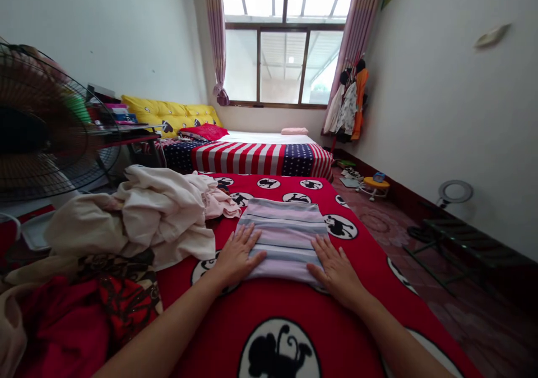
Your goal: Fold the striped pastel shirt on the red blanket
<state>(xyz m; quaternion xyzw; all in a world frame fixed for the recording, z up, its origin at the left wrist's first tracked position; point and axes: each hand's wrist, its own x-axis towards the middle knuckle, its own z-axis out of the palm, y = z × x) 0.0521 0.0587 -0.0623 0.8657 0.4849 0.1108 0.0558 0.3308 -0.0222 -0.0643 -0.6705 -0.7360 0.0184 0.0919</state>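
A folded striped cloth [286,238] in pink, grey and white lies flat on the red bedspread [202,339], which is printed with black figures in white circles. My left hand [237,254] rests palm down on the cloth's left edge, fingers spread. On its right edge lies my right hand [336,268], also flat with the fingers apart. Neither hand grips anything. To the left of the cloth is a heap of cream fabric [168,215], with a pale pink garment [221,196] beside it.
Red and patterned clothes [126,299] lie at the lower left. A fan [46,125] stands at the far left. Beyond, a second bed has a striped, starred cover [247,156]. On the right floor are a yellow stool [375,184] and a dark folding stool [466,238].
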